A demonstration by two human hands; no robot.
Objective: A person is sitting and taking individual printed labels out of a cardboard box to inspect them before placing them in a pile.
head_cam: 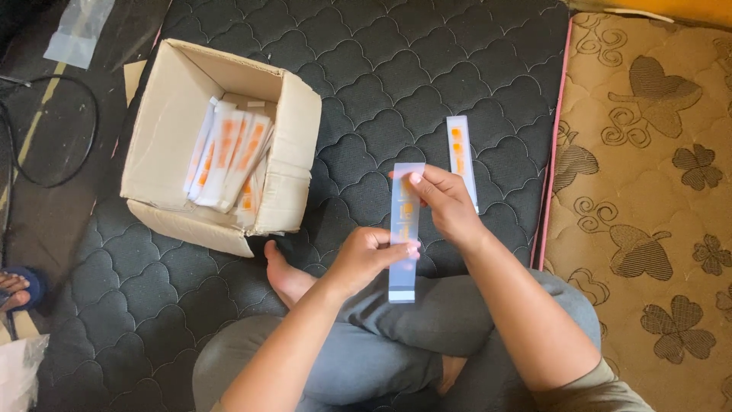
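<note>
I hold a long clear plastic sleeve (404,233) with an orange item inside, upright over my lap. My left hand (370,258) grips its lower middle, and my right hand (446,202) pinches its top end. A second sleeve with orange contents (460,156) lies flat on the black quilted mat (396,84), just right of my right hand. An open cardboard box (171,126) stands at the left, holding several similar white and orange packs (229,156).
My crossed legs in grey trousers (396,343) and a bare foot (286,275) rest on the mat. A tan patterned mattress (648,191) lies to the right. A black cable (46,130), a clear bag (76,30) and another person's foot (11,290) are at the left.
</note>
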